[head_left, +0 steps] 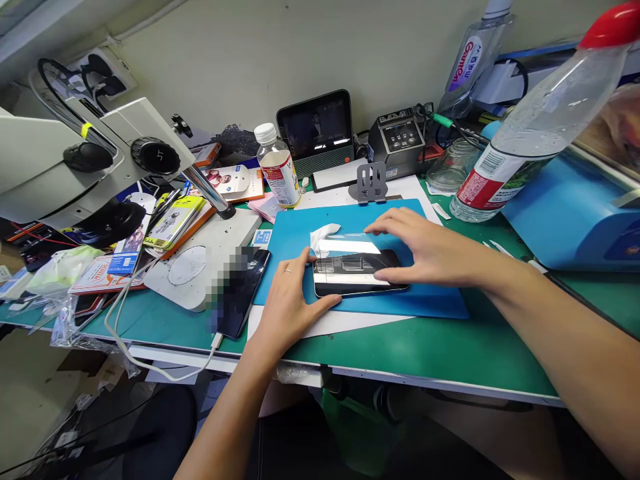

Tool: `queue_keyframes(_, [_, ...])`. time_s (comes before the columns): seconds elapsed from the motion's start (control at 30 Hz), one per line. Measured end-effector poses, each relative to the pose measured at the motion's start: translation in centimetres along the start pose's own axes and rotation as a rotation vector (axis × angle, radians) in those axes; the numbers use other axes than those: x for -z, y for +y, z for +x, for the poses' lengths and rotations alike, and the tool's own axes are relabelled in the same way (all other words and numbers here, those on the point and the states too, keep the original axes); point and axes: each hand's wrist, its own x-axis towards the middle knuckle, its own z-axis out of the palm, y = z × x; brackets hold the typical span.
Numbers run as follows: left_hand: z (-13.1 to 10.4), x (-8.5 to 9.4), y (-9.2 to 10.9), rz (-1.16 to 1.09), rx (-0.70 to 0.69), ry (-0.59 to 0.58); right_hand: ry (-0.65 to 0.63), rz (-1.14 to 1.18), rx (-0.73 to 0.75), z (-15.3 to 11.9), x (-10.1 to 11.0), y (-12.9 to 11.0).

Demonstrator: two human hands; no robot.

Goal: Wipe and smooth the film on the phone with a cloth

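Observation:
A phone with a dark, reflective screen lies face up on the blue mat. Just above its far side, a clear screen protector catches a bright reflection. My left hand is at the phone's left end, thumb along the near edge and index finger at the far left corner. On the other side, my right hand spans the clear sheet between thumb and fingers, the thumb low over the phone's right part. Behind the sheet lies a crumpled white wipe.
A second phone with a white cable lies left of the mat, beside the microscope base. Behind stand a small bottle, a grey phone stand and a smart display. A large bottle and a blue machine stand right.

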Motion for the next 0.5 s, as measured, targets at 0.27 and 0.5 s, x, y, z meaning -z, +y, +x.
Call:
queue_keyframes(0.27, [-0.1, 0.0, 0.1, 0.017, -0.030, -0.004, 0.276, -0.199, -0.170, 0.2, -0.5, 2.2])
queue_keyframes(0.5, [-0.2, 0.1, 0.0, 0.002, -0.040, -0.015, 0.266, -0.042, -0.321, 0.5, -0.3, 1.4])
